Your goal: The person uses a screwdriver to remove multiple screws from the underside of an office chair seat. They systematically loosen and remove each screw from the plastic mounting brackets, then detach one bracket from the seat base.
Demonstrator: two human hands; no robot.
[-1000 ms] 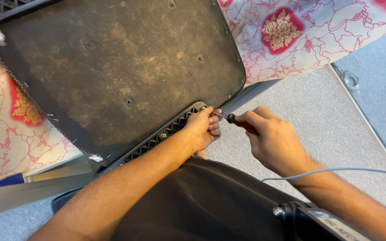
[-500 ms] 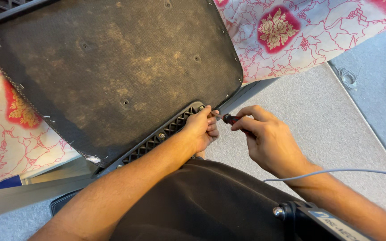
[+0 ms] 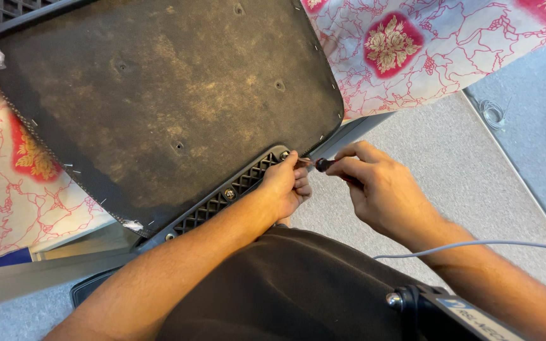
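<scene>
The right hand (image 3: 383, 192) is clamped on a red-and-black-handled screwdriver (image 3: 330, 167), tip at a screw on the black plastic lattice bracket (image 3: 232, 187) — which the left hand (image 3: 285, 183) grips beside the dark worn seat board (image 3: 159, 101). A tilted tip could slip out — toward the left fingers.

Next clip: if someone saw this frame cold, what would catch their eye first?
The big dark, worn seat underside fills the upper left, lying on a white cloth with red flowers. At its lower edge, mid-frame, the left hand grips the black grille strip while the right hand holds a red-handled screwdriver, tip pointed at the strip's end. Grey carpet lies to the right.
</scene>
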